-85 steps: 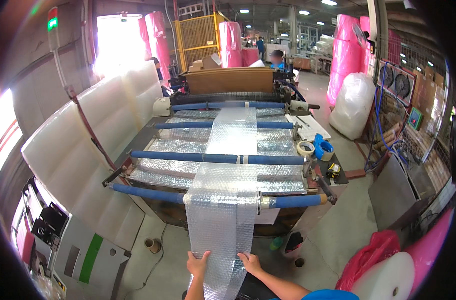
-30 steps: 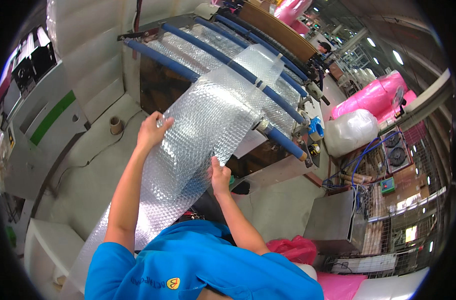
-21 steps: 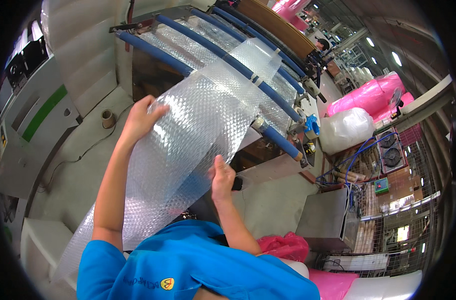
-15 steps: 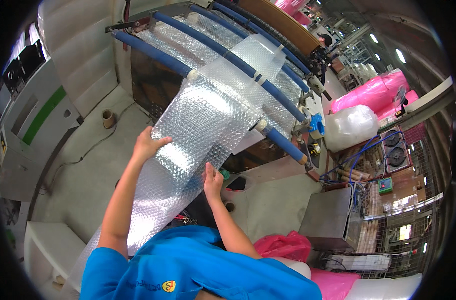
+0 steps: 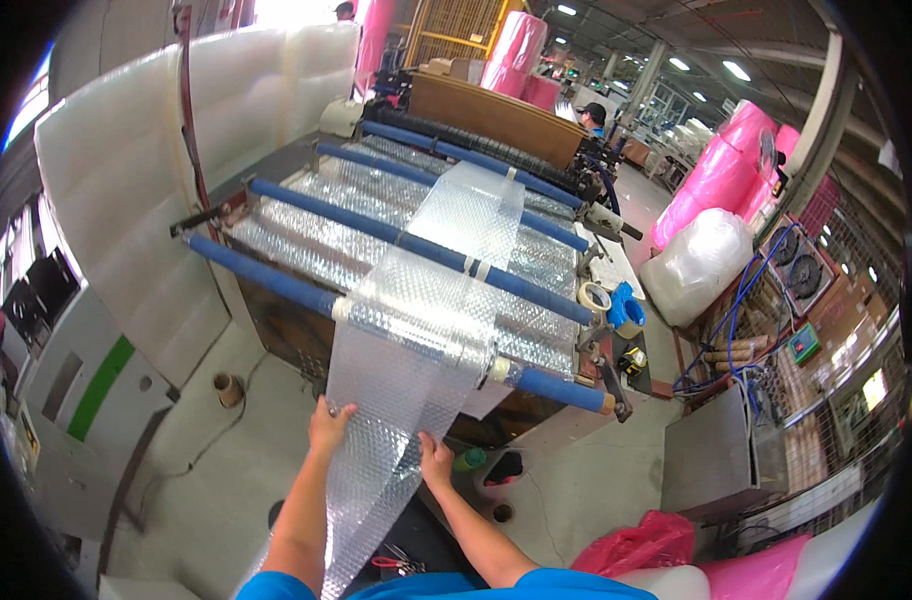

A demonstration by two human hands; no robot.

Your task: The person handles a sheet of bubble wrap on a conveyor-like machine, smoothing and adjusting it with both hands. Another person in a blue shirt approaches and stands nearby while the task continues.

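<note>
A long strip of clear bubble wrap (image 5: 406, 385) runs down from the machine over several blue rollers and hangs toward my body. My left hand (image 5: 329, 426) grips its left edge, the thumb on top. On the opposite edge, a little lower, my right hand (image 5: 437, 463) pinches the sheet with its thumb showing; its other fingers are partly hidden. The strip passes across the front blue roller (image 5: 561, 388) between two pale tape bands. Below my hands the sheet trails past my left forearm.
Silvery bubble sheeting (image 5: 301, 215) lies under the rollers. Tape rolls (image 5: 594, 297) and a tape measure (image 5: 633, 361) sit at the machine's right side. A metal box (image 5: 716, 460) stands right, pink plastic (image 5: 636, 545) lower right, a cardboard tube (image 5: 228, 389) on the left floor. Another person (image 5: 593, 117) is far off.
The view has lifted and turned, showing more of the machine and the far hall. Both hands keep hold of the bubble wrap edges and now appear lower in the picture.
</note>
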